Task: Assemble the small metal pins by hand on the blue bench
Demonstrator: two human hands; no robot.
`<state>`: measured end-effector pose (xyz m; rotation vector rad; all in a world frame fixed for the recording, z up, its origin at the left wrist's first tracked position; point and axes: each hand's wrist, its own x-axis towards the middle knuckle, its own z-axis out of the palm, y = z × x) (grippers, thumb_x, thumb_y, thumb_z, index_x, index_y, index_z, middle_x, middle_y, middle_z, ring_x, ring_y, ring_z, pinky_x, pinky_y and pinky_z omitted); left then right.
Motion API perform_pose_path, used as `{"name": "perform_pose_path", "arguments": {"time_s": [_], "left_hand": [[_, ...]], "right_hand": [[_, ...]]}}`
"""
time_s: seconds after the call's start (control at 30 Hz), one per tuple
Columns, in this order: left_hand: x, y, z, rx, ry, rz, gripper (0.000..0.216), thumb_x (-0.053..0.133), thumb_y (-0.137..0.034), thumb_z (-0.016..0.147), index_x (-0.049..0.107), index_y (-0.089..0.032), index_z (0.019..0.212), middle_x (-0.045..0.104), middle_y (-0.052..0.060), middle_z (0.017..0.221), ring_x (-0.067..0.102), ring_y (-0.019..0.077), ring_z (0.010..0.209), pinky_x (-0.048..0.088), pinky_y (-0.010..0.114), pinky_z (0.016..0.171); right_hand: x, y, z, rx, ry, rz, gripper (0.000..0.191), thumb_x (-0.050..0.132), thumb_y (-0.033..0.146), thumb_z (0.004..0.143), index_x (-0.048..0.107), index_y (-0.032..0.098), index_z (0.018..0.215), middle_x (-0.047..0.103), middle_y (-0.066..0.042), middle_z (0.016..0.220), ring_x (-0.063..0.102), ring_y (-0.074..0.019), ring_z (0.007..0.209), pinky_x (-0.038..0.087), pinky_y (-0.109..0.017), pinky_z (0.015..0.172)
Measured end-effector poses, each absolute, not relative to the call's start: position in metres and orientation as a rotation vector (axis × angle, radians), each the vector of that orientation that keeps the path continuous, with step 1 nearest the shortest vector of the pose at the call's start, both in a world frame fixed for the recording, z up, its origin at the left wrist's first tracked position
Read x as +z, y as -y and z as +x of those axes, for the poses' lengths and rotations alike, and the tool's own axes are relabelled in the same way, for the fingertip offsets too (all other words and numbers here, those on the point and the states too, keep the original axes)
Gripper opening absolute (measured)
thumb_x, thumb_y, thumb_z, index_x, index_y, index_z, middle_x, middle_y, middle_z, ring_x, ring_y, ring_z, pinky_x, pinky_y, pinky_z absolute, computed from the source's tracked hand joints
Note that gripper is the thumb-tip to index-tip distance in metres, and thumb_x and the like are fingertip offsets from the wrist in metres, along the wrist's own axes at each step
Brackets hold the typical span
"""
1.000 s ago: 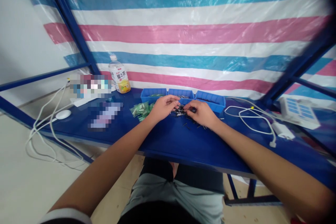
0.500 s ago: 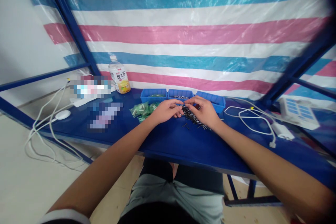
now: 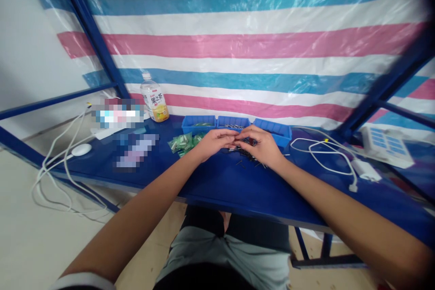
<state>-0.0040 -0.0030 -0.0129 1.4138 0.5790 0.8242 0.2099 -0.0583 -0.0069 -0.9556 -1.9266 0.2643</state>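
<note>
striped plastic sheeting (image 3: 217, 45) hangs behind the blue desk (image 3: 217, 190). from my remote view, i see the left hand (image 3: 216, 141) and right hand (image 3: 260, 145) brought together, fingertips meeting or nearly so, above a loose pile of thin dark pieces (image 3: 247, 154) on the desk. both grips have curled fingers, but i cannot tell whether either is grasping a piece. green bags (image 3: 181, 143) lie just beside the left hand, and three blue bins (image 3: 282, 139) stand in a row behind the pile. i see a bottle (image 3: 156, 99) standing upright farther left.
</note>
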Motion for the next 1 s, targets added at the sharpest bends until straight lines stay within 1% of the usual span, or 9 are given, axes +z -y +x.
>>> {"name": "perform_pose_path", "arguments": {"time_s": [0.1, 0.27, 0.37, 0.47, 0.53, 0.63, 0.7, 0.87, 1.0], "left_hand": [[-0.013, -0.001, -0.005, 0.918, -0.660, 1.422, 0.036, 0.084, -0.035, 0.085, 0.077, -0.011, 0.111, 0.080, 0.014, 0.100, 0.077, 0.0209, 0.090, 0.061, 0.042, 0.095], [-0.013, -0.004, -0.008, 1.015, -0.699, 1.421, 0.032, 0.087, -0.030, 0.081, 0.073, -0.011, 0.102, 0.079, 0.011, 0.095, 0.076, 0.0175, 0.087, 0.060, 0.038, 0.093], [-0.013, -0.002, -0.007, 1.039, -0.673, 1.431, 0.033, 0.087, -0.029, 0.081, 0.065, -0.012, 0.099, 0.077, 0.009, 0.091, 0.076, 0.0172, 0.084, 0.060, 0.038, 0.091], [-0.012, 0.000, -0.005, 1.046, -0.635, 1.425, 0.042, 0.089, -0.028, 0.078, 0.056, -0.015, 0.102, 0.076, 0.007, 0.092, 0.077, 0.0186, 0.082, 0.061, 0.041, 0.089], [-0.012, 0.001, -0.005, 1.035, -0.640, 1.452, 0.048, 0.090, -0.025, 0.075, 0.054, -0.017, 0.105, 0.076, 0.007, 0.094, 0.077, 0.0197, 0.084, 0.061, 0.041, 0.087], [-0.012, 0.001, -0.004, 1.000, -0.679, 1.552, 0.050, 0.092, -0.023, 0.072, 0.055, -0.017, 0.105, 0.076, 0.007, 0.096, 0.076, 0.0187, 0.086, 0.059, 0.034, 0.081], [-0.013, 0.000, -0.004, 0.978, -0.697, 1.600, 0.049, 0.092, -0.023, 0.071, 0.057, -0.017, 0.104, 0.075, 0.007, 0.097, 0.074, 0.0174, 0.085, 0.058, 0.031, 0.079], [-0.017, -0.002, -0.005, 1.000, -0.699, 1.647, 0.046, 0.089, -0.025, 0.075, 0.059, -0.017, 0.108, 0.075, 0.007, 0.098, 0.074, 0.0180, 0.085, 0.058, 0.033, 0.081], [-0.015, -0.003, -0.007, 1.063, -0.676, 1.668, 0.041, 0.085, -0.027, 0.081, 0.061, -0.017, 0.113, 0.076, 0.010, 0.101, 0.075, 0.0186, 0.088, 0.058, 0.035, 0.085]], "right_hand": [[-0.006, 0.059, 0.208, 0.362, 1.877, -0.947, 0.024, 0.069, 0.048, 0.097, 0.079, 0.026, 0.099, 0.076, -0.008, 0.107, 0.070, -0.0249, 0.097, 0.058, -0.042, 0.086], [-0.012, 0.055, 0.209, 0.444, 1.713, -1.035, 0.028, 0.069, 0.051, 0.096, 0.077, 0.024, 0.096, 0.076, -0.007, 0.101, 0.070, -0.0235, 0.093, 0.056, -0.037, 0.080], [-0.019, 0.050, 0.210, 0.526, 1.690, -1.059, 0.029, 0.070, 0.050, 0.095, 0.077, 0.023, 0.100, 0.077, -0.006, 0.101, 0.071, -0.0232, 0.091, 0.057, -0.038, 0.081], [-0.025, 0.047, 0.209, 0.624, 1.685, -1.042, 0.032, 0.073, 0.050, 0.094, 0.075, 0.022, 0.109, 0.077, -0.007, 0.103, 0.072, -0.0235, 0.093, 0.058, -0.038, 0.082], [-0.026, 0.047, 0.208, 0.657, 1.685, -1.030, 0.037, 0.073, 0.051, 0.093, 0.074, 0.021, 0.114, 0.077, -0.008, 0.102, 0.072, -0.0234, 0.093, 0.059, -0.037, 0.081], [-0.024, 0.050, 0.207, 0.635, 1.730, -1.019, 0.039, 0.074, 0.053, 0.092, 0.076, 0.023, 0.117, 0.076, -0.007, 0.101, 0.071, -0.0224, 0.089, 0.059, -0.037, 0.079], [-0.021, 0.051, 0.207, 0.593, 1.772, -0.997, 0.034, 0.074, 0.052, 0.092, 0.078, 0.025, 0.112, 0.075, -0.008, 0.103, 0.071, -0.0223, 0.089, 0.059, -0.037, 0.078], [-0.019, 0.053, 0.206, 0.518, 1.751, -1.015, 0.028, 0.074, 0.050, 0.092, 0.080, 0.024, 0.101, 0.076, -0.007, 0.100, 0.071, -0.0230, 0.089, 0.058, -0.037, 0.078], [-0.022, 0.053, 0.205, 0.516, 1.690, -1.074, 0.031, 0.073, 0.052, 0.092, 0.079, 0.022, 0.100, 0.075, -0.006, 0.090, 0.070, -0.0221, 0.081, 0.058, -0.035, 0.069]]}}
